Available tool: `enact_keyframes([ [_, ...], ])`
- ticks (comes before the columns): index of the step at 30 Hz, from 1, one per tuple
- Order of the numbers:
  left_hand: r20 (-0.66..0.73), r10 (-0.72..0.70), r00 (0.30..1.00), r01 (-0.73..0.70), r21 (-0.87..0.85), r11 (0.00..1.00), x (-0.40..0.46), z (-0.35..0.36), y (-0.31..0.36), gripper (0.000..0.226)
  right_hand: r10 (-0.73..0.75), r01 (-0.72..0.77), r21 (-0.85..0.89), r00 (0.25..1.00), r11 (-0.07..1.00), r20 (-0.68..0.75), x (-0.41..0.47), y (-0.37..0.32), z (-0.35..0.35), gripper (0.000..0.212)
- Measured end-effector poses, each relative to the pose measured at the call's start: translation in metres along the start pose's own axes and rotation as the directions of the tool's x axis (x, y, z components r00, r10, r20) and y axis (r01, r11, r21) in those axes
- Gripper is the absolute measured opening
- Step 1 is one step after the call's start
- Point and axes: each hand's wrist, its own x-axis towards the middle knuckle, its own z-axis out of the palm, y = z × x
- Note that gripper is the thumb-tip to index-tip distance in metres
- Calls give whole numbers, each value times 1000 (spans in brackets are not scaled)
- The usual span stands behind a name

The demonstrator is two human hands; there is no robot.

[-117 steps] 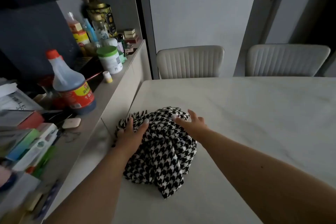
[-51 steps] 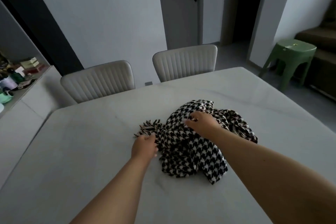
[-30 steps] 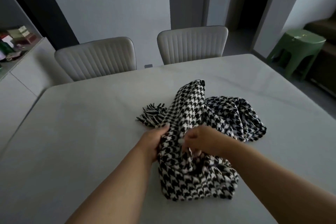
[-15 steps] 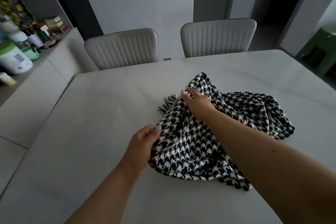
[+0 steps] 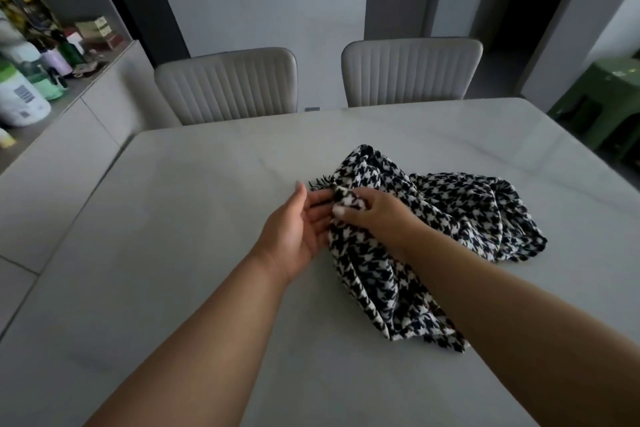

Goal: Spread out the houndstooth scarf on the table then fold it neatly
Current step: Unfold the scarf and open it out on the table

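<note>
The black-and-white houndstooth scarf (image 5: 433,229) lies bunched in loose folds on the pale marble table (image 5: 173,218), right of centre. Its fringed end pokes out at the upper left of the heap. My right hand (image 5: 374,215) is shut on a fold of the scarf near that fringe. My left hand (image 5: 298,232) is beside it, palm turned toward the cloth, fingers spread and touching the scarf's left edge without gripping it. My right forearm covers part of the scarf's near side.
Two beige ribbed chairs (image 5: 228,87) (image 5: 412,73) stand at the table's far edge. A sideboard (image 5: 69,114) with bottles and a white tub (image 5: 20,100) runs along the left. A green stool (image 5: 602,100) stands off the far right corner.
My left hand let go of the scarf's near edge and moved up toward the fringe. My right hand closed on a fold there. The scarf has bunched narrower.
</note>
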Motion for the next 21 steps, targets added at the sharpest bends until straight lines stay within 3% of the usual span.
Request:
enact_keyframes([
  [3, -29, 5, 1000, -5, 11, 1000, 18, 15, 3, 54, 152, -52, 358, 954, 932, -257, 1, 2, -47, 25],
  [5, -109, -1, 994, 2, 11, 1000, 31, 16, -3, 47, 223, 63, 495, 839, 867, -497, 4, 4, -88, 25],
  [8, -202, -56, 978, 72, 73, 995, 50, 12, -21, 41, 216, 138, 342, 548, 930, -808, 11, 6, -152, 40],
  [10, -265, -83, 961, 130, 162, 978, 60, 14, -31, 41, 185, 34, 226, 459, 974, -869, 12, 5, -177, 66],
  [12, -305, -91, 948, 170, 244, 955, 70, 14, -43, 41, 78, -205, -12, 429, 979, -900, 9, 5, -174, 66],
  [14, -318, -105, 942, 214, 330, 919, 78, 14, -51, 46, -151, -274, -327, 512, 904, -846, 9, 9, -150, 56],
  [16, -287, -152, 946, 255, 366, 895, 86, 18, -58, 53, -264, -175, -503, 683, 846, -681, 12, 15, -119, 50],
  [18, -205, -224, 953, 275, 270, 923, 87, 26, -64, 52, -206, -86, -561, 876, 823, -436, 13, 26, -92, 36],
  [21, -154, -249, 956, 267, 107, 958, 88, 33, -64, 40, -52, -57, -655, 988, 753, -146, 9, 50, -70, 40],
])
